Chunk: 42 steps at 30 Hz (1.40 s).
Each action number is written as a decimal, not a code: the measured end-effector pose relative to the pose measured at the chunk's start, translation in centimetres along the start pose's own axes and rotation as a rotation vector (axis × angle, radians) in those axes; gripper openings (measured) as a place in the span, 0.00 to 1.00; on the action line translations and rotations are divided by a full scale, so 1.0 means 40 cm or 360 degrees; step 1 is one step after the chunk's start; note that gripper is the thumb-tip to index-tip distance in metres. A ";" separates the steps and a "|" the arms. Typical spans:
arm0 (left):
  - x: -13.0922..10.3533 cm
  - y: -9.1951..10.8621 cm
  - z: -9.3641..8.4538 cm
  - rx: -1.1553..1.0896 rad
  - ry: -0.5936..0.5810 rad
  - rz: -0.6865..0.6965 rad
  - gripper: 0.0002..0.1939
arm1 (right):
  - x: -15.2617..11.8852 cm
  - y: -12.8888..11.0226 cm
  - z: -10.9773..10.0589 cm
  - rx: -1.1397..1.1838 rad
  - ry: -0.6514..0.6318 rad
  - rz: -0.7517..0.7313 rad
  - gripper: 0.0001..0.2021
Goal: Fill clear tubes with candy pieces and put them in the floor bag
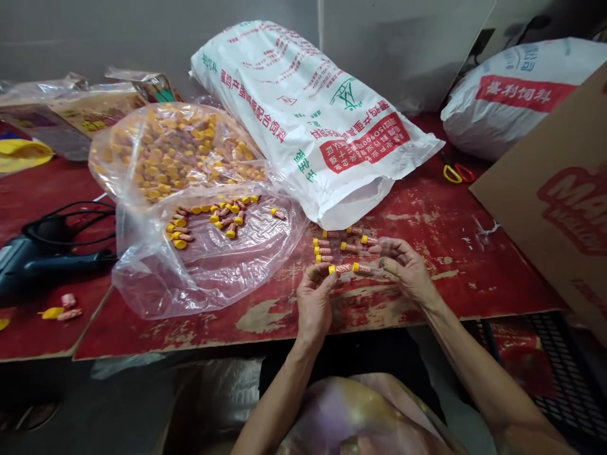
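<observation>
My left hand (314, 306) pinches a small yellow-capped tube (342, 268) with red and white wrapping, near its cap. A second yellow-capped tube (362, 268) lies in line with it, its far end close to the fingertips of my right hand (408, 270). The right thumb and fingers are closed together there; what sits between them is too small and blurred to name. Just beyond both hands, several more capped tubes (349, 248) lie in loose rows on the red table (284, 316). Clear film seems to surround some of them.
A big clear bag (190, 287) of capped tubes lies open on the left. Behind stands a white printed sack (294, 107). Yellow-and-red scissors (458, 173), a cardboard box (540, 183) and another sack (512, 101) are on the right. A dark corded heat-gun-like tool (42, 262) lies far left.
</observation>
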<state>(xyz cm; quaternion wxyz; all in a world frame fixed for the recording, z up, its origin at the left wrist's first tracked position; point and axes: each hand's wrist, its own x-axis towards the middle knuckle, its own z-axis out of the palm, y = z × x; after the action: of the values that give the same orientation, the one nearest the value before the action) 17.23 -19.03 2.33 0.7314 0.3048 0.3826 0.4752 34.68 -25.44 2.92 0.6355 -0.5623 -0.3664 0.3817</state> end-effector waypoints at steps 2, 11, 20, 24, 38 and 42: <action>-0.006 -0.012 0.006 -0.0021 0.0008 -0.0026 0.16 | -0.014 0.009 0.013 0.0189 0.0090 0.0004 0.22; -0.038 -0.061 0.010 0.0065 -0.0033 -0.0094 0.14 | -0.075 0.049 0.075 -0.0082 0.0080 -0.0004 0.17; -0.096 -0.074 0.011 0.0409 -0.0199 -0.0020 0.13 | -0.120 0.069 0.090 -0.0467 0.0149 -0.0169 0.09; -0.096 -0.066 0.015 0.0471 -0.0343 -0.0018 0.14 | -0.135 0.076 0.092 -0.0440 0.0174 -0.0201 0.07; 0.459 0.190 -0.147 0.2239 0.0346 0.0887 0.14 | 0.209 0.147 -0.190 -0.1354 0.0138 -0.0524 0.13; 0.556 0.193 -0.147 0.2345 0.0081 0.0949 0.11 | 0.241 0.133 -0.186 -0.1614 0.0077 -0.0640 0.12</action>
<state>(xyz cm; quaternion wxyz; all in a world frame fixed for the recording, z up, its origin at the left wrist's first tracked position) 14.34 4.90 -0.50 0.1743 0.7888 0.5174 0.2824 45.19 -19.61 -2.75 0.3533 -0.7258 -0.5901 0.0149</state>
